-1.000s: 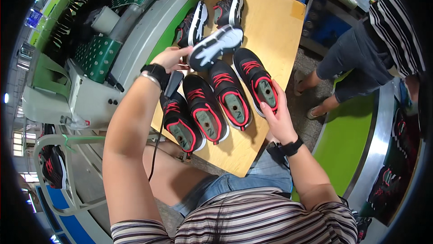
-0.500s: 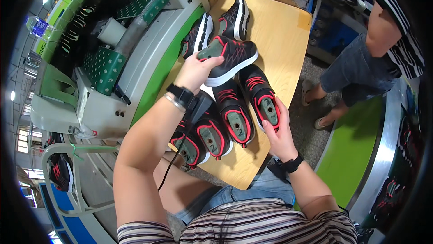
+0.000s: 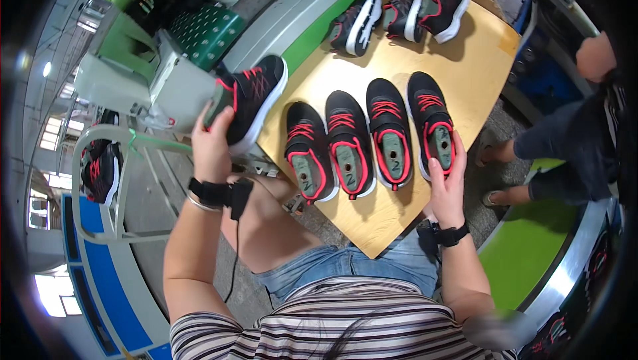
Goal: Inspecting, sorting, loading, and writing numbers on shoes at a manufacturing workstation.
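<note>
My left hand (image 3: 214, 135) is closed on a black sports shoe (image 3: 260, 97) with red laces and a white sole, gripping it near the heel and its green last, at the table's left edge. My right hand (image 3: 450, 177) has thumb and fingers around the heel of the rightmost shoe (image 3: 425, 97) in a row on the table. Beside that shoe stand three more of the same kind: a shoe (image 3: 385, 111), another shoe (image 3: 344, 117) and the leftmost shoe (image 3: 302, 134). All are upright, toes pointing away, with green lasts inside.
On the wooden table (image 3: 312, 84), three shoes (image 3: 442, 14) lie tilted at the back. A machine with green perforated plates (image 3: 199, 34) borders the left. At far left a metal rack (image 3: 126, 227) bears shoes. Another person's legs (image 3: 548, 154) and a green conveyor (image 3: 531, 227) are at right.
The view has shifted. My left hand has gone from above the row to the left edge, a shoe in it. A third shoe now lies at the back. My right hand stays at the rightmost heel.
</note>
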